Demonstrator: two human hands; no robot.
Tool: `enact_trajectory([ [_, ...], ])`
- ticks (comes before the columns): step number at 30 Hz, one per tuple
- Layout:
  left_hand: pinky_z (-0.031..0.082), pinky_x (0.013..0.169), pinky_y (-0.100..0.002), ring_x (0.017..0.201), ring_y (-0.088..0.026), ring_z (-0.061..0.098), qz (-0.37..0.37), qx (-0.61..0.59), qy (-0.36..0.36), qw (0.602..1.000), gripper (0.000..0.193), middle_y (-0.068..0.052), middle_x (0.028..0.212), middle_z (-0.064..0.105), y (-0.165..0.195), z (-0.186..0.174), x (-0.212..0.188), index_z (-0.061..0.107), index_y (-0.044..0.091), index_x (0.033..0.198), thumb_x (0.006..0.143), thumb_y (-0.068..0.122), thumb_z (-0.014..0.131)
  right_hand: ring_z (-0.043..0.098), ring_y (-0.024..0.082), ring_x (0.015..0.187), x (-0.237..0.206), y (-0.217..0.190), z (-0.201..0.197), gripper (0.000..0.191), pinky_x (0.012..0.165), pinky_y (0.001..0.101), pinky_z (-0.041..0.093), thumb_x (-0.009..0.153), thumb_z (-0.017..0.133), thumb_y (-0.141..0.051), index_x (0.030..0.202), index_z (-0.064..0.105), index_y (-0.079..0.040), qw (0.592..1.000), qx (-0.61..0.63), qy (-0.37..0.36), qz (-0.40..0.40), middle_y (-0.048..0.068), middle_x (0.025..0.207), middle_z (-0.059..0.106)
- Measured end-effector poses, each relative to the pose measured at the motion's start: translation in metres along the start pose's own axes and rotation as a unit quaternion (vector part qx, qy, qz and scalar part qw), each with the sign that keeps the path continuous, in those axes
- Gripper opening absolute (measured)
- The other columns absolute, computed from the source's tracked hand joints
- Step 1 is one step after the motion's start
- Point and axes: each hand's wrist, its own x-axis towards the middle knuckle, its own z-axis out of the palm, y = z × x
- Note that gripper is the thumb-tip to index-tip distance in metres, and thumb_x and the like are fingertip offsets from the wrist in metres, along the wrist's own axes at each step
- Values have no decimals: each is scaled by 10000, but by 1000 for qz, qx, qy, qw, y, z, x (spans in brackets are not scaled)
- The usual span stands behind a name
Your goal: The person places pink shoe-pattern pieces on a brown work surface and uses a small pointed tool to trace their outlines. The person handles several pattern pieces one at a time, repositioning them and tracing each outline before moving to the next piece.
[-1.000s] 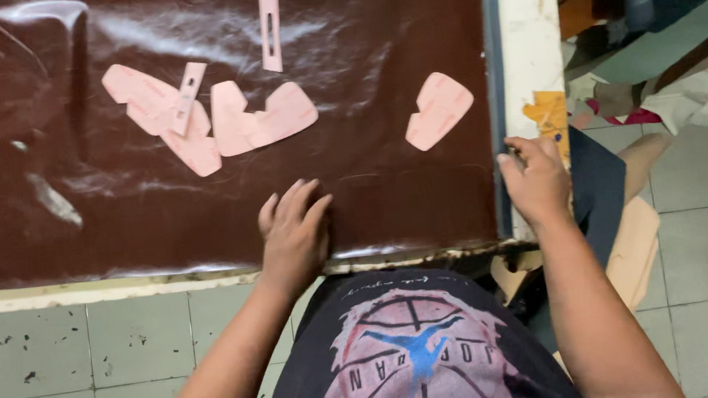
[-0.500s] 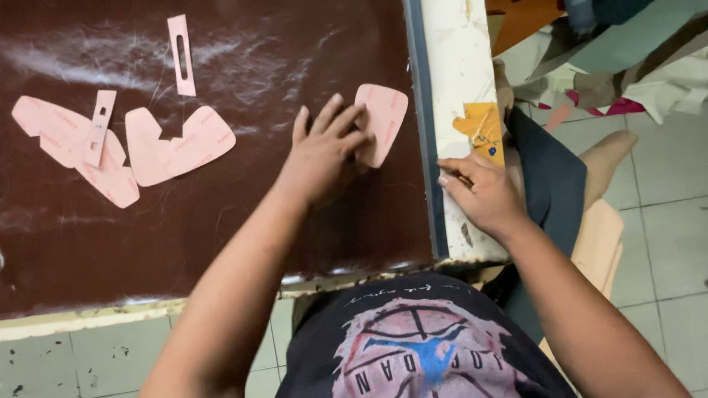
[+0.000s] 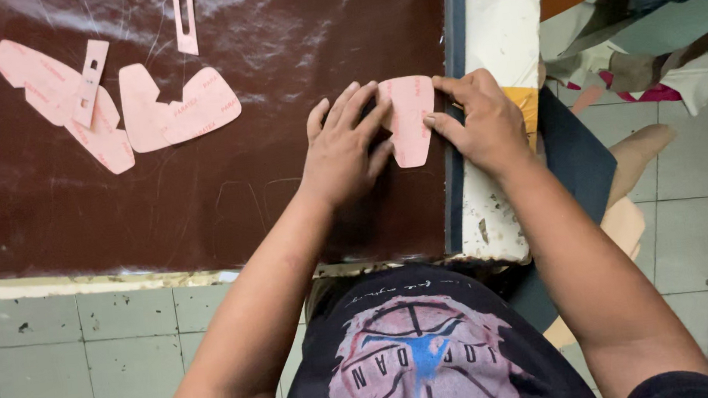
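Both hands, the left hand (image 3: 347,146) and right hand (image 3: 481,120), press one pink pattern (image 3: 410,120) flat at the brown sheet's (image 3: 223,186) right edge, untraced; other patterns (image 3: 116,105) wait upper left.

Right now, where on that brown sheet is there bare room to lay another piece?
Bare: the brown sheet between the pink pieces and its near edge. Crowded: the right side, where the left hand and right hand press the pink template, and the upper left.
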Motion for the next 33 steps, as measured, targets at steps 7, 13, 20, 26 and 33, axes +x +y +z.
enact_trajectory([
  [7,185,1231,-510,1508,-233,345,10,22,-15,1000,722,-42,1612,419,1,-11,3,513,167,1506,889,476,724,640,269,991,-2,-1,3,526,841,403,529,902,809,-393,1352,687,-150,1000,-6,3,11,98,1111,618],
  [13,184,1235,-516,1505,-236,347,13,36,-23,999,644,-27,1606,424,1,-11,2,576,252,1452,873,483,738,644,247,972,-3,1,0,430,846,376,525,943,782,-297,1333,715,-128,999,35,5,11,100,1081,630],
  [20,196,1247,-516,1513,-232,358,20,17,-7,1000,589,-22,1605,441,-2,-9,2,622,271,1415,879,475,757,651,217,839,-24,3,-13,246,768,330,524,955,729,-174,1185,765,-93,992,97,29,73,93,1023,675],
  [26,195,1234,-525,1503,-244,360,27,22,-12,999,593,-39,1596,443,-3,-10,1,626,251,1411,875,469,757,653,199,822,-36,-13,-1,277,728,331,525,937,782,-210,1194,766,-111,996,64,56,3,65,972,656],
  [33,197,1240,-525,1504,-241,364,24,12,-7,1000,594,-42,1595,446,-1,-12,2,628,241,1403,866,450,769,608,206,780,-35,-18,-1,355,667,352,508,900,817,-253,1242,772,-167,998,2,48,-27,55,927,580],
])
